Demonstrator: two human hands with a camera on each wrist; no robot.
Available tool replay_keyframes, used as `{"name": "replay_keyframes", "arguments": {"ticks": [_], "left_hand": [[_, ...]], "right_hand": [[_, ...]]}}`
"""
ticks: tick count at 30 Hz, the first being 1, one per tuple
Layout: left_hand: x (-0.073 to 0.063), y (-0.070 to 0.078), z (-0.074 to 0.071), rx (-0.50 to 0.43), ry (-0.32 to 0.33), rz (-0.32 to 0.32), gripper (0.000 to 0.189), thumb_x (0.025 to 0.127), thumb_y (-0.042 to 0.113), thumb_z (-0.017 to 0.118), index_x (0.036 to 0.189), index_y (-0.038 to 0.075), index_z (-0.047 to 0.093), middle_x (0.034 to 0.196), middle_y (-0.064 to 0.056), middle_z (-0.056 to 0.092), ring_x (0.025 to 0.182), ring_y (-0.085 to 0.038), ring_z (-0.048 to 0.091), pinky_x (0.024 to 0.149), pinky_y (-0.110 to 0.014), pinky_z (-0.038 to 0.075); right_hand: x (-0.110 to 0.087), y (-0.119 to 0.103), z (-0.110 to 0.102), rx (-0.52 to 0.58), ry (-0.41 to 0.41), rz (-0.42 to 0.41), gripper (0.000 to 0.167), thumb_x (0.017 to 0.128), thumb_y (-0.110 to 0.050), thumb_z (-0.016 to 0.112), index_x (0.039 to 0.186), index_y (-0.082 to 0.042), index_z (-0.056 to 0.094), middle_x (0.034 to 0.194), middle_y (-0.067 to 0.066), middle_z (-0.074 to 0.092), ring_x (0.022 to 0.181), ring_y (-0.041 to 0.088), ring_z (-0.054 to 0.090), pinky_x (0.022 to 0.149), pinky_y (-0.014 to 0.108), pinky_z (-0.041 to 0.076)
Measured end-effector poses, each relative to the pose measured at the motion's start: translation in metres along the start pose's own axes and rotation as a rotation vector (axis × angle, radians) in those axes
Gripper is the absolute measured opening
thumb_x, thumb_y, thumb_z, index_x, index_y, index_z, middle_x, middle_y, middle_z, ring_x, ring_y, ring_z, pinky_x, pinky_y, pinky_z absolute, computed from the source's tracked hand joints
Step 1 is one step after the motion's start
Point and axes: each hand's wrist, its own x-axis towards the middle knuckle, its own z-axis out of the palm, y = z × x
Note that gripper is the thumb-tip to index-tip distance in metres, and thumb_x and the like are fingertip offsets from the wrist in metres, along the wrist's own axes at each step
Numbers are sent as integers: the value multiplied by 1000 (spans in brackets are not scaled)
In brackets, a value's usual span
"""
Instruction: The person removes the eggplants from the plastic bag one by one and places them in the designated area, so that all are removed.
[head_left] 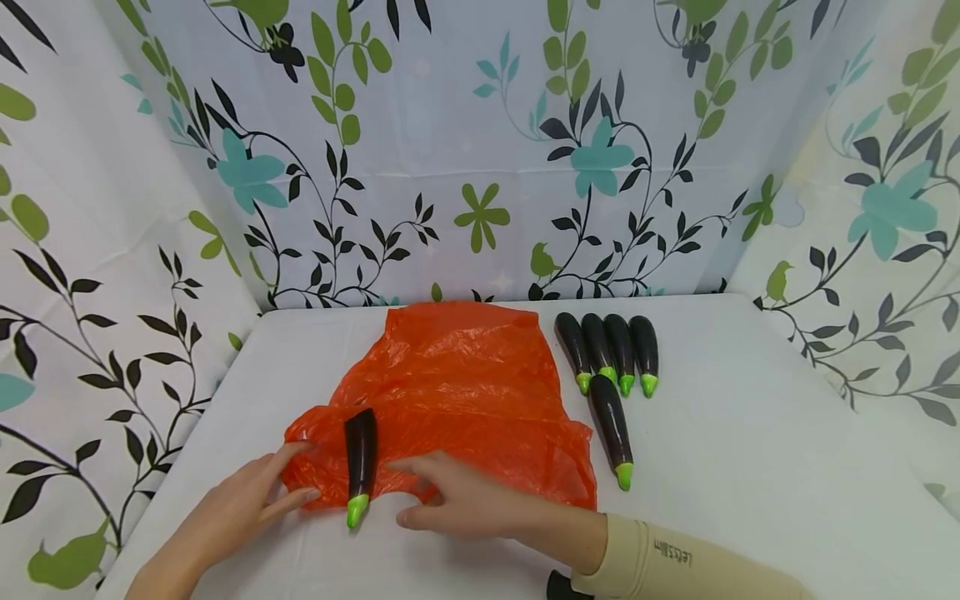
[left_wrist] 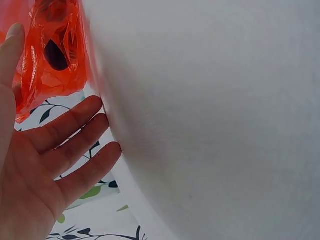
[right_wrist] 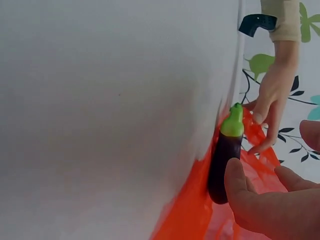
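Note:
A dark purple eggplant (head_left: pixel 362 458) with a green stem end lies on the front left part of a crinkled red plastic bag (head_left: pixel 465 375). Its stem end reaches past the bag's front edge onto the white table. My left hand (head_left: pixel 243 500) is at the bag's left edge, fingers spread and lightly bent; in the left wrist view several fingertips (left_wrist: pixel 115 148) rest against the tabletop. On the eggplant's right side, my right hand (head_left: pixel 468 498) is over the bag's front edge, thumb and fingers apart. In the right wrist view its fingers overlap the eggplant (right_wrist: pixel 220 165).
Several more eggplants (head_left: pixel 618 346) lie side by side at the back, right of the bag. One more eggplant (head_left: pixel 611 425) lies in front of them, close to the bag's right edge. Patterned curtains (head_left: pixel 480 150) enclose the white table (head_left: pixel 750 467) at the back and sides.

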Motion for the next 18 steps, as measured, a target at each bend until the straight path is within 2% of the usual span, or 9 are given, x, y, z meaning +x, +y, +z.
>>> {"name": "replay_keyframes", "arguments": {"ticks": [3, 7, 15, 18], "left_hand": [[0, 0, 0, -6, -5, -8, 81, 83, 65, 62, 141, 12, 45, 93, 0, 57, 85, -21, 54, 73, -48, 54], [0, 0, 0, -12, -15, -20, 83, 82, 66, 62, 142, 11, 44, 97, -2, 58, 87, -22, 55, 76, -52, 54], [0, -1, 1, -10, -30, -26, 81, 83, 65, 62, 142, 12, 44, 87, 1, 52, 80, -19, 52, 67, -41, 51], [0, -2, 1, -9, -15, -16, 80, 83, 65, 62, 141, 12, 45, 93, -2, 58, 85, -23, 55, 70, -47, 53]], "right_hand": [[9, 1, 6, -41, -15, -14, 55, 91, -32, 70, 142, -34, 49, 116, -4, 52, 90, 9, 50, 72, 23, 48], [19, 1, 14, -62, -25, -14, 55, 91, -33, 70, 142, -35, 49, 120, -5, 51, 92, 7, 50, 73, 22, 48], [34, 0, 23, -102, 0, -6, 58, 90, -34, 70, 143, -38, 47, 134, -1, 48, 95, 6, 52, 74, 22, 50], [38, 0, 25, -123, -2, -22, 57, 91, -33, 69, 143, -36, 47, 137, 0, 47, 99, 6, 51, 76, 22, 50]]}}
